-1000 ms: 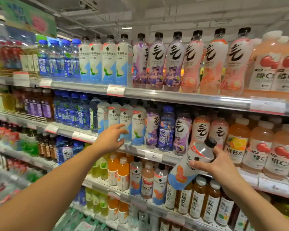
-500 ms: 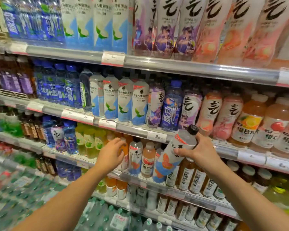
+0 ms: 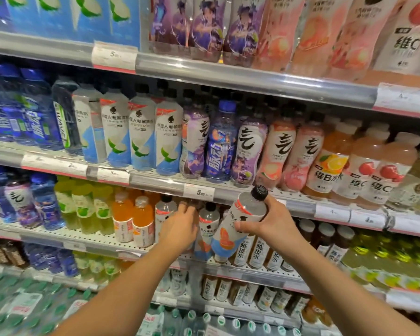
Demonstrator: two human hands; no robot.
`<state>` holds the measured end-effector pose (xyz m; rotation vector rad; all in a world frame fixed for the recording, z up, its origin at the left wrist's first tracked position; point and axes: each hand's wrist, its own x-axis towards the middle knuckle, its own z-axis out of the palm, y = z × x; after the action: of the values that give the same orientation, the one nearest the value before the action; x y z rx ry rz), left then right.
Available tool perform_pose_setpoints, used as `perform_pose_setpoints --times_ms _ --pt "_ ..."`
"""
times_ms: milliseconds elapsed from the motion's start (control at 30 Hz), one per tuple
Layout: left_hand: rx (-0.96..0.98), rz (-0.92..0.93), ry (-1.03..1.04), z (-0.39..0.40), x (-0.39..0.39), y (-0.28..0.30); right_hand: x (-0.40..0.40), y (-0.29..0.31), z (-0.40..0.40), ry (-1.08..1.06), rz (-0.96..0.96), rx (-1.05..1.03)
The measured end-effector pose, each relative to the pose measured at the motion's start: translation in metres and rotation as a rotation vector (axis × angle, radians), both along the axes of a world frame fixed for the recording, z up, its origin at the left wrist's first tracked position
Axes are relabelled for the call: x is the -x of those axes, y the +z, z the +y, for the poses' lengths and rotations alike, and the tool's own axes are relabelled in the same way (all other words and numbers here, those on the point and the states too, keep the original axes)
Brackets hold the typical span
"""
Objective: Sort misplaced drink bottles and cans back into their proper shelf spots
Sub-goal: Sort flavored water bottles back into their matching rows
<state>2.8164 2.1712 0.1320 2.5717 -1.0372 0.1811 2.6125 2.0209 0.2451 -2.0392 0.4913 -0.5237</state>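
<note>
My right hand (image 3: 275,224) grips a tilted clear bottle (image 3: 240,223) with a black cap and a white label showing an orange fruit over blue. It hangs in front of the third shelf (image 3: 102,241). Just to its left, my left hand (image 3: 180,226) reaches in among matching black-capped bottles (image 3: 208,221). Its fingers curl round the top of a peach-coloured bottle (image 3: 192,203), which the hand mostly hides. One shelf up, a blue-capped blue bottle (image 3: 220,144) stands between purple-labelled bottles (image 3: 247,151).
Orange drink bottles (image 3: 134,219) and green ones (image 3: 83,207) stand left of my left hand. Brown tea bottles (image 3: 260,253) sit under the held bottle. At far left a purple-labelled bottle (image 3: 22,202) stands among blue ones. Shelf rails with price tags (image 3: 198,192) jut forward.
The view has dropped and closed in on the shelves. My left hand went from the second shelf down to the third and onto the peach bottle. My right hand still holds its bottle.
</note>
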Motion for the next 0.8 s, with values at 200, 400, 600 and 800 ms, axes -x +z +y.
perform_pose_setpoints --times_ms 200,400,600,800 --pt "0.078 -0.031 -0.014 0.007 0.009 -0.001 -0.005 -0.01 0.004 -0.006 0.043 0.042" --pt "0.079 -0.016 -0.049 0.036 0.029 -0.011 -0.02 -0.02 0.019 0.03 0.076 0.086" --pt "0.134 0.058 -0.027 0.069 0.03 -0.03 -0.037 -0.028 0.038 0.047 0.088 0.139" --pt "0.312 0.103 -0.01 0.117 0.04 -0.035 -0.055 -0.039 0.061 0.071 0.062 0.202"
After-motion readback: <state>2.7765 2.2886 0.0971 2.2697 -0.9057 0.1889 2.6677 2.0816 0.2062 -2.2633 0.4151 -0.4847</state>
